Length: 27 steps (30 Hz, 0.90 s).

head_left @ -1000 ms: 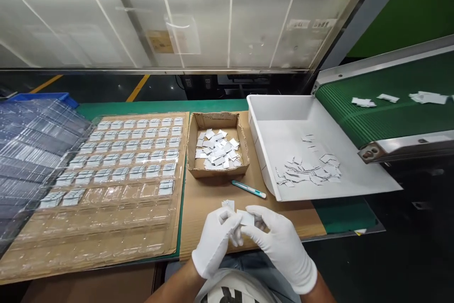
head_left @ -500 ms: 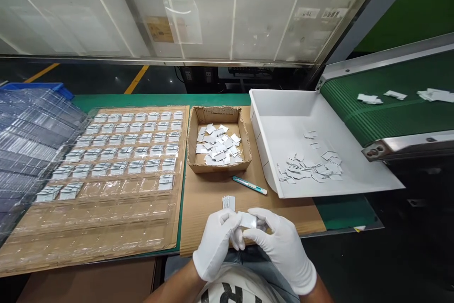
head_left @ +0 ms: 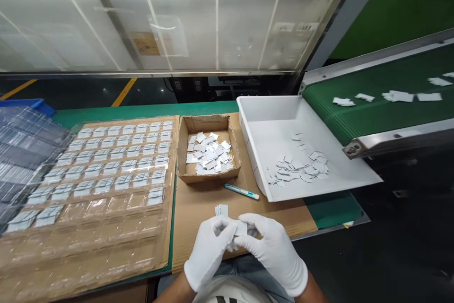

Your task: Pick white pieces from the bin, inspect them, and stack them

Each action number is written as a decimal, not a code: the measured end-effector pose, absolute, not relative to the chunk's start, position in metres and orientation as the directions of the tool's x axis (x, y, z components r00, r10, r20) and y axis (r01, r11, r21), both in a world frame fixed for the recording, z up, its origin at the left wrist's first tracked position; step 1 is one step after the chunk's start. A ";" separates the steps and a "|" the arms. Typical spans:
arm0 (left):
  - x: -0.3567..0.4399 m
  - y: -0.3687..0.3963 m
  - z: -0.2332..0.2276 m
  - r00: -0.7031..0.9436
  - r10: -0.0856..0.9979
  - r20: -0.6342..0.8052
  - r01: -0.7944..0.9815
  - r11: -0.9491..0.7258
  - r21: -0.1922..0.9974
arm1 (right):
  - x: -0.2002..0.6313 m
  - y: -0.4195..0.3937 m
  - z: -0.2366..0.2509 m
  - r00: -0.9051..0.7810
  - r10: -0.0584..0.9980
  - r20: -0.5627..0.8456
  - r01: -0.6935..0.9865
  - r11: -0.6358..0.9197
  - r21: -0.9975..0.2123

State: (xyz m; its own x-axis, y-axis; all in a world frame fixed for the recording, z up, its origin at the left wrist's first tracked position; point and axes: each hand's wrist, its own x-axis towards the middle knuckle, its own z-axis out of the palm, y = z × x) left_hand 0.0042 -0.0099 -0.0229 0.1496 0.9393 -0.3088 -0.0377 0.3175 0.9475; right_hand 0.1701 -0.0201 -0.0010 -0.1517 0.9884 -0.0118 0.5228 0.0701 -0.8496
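Observation:
Both my hands wear white gloves and meet over the cardboard sheet [head_left: 202, 201] at the table's near edge. My left hand [head_left: 207, 253] and my right hand [head_left: 271, 251] pinch one small white piece [head_left: 241, 229] between their fingertips. A short stack of the same white pieces [head_left: 221, 209] lies on the cardboard just beyond my left fingers. Further back stands a small cardboard box [head_left: 208, 178] with several loose white pieces in it.
A clear blister tray [head_left: 88, 227] on the left has its upper rows filled. A teal-handled knife [head_left: 241, 191] lies by the box. The white bin [head_left: 347, 170] holds several pieces under the green conveyor [head_left: 376, 104]. Stacked clear trays [head_left: 21, 151] sit far left.
My hands keep their grip on the white piece and have drawn slightly closer together. The view has shifted a little to the right and down.

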 end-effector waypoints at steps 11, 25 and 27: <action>-0.040 0.116 0.026 0.062 0.940 0.336 0.875 -0.213 0.434 | 0.249 0.100 0.024 0.147 0.972 -0.183 0.923 -0.201 -0.328; -0.010 0.024 -0.012 0.171 0.901 0.398 0.473 -0.429 0.769 | 0.232 0.139 -0.002 0.112 0.870 -0.480 0.994 -0.104 0.043; -0.004 0.012 -0.017 0.183 0.923 0.339 0.430 -0.385 0.817 | 0.233 0.138 -0.001 0.112 0.876 -0.469 0.993 -0.086 0.076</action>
State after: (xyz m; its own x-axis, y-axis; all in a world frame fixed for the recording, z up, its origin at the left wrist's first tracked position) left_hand -0.0040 0.0121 -0.0169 0.1828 0.9228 0.3392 0.4295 -0.3853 0.8167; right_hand 0.2326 0.1378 -0.0008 0.1116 0.8759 -0.4694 0.9934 -0.0859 0.0760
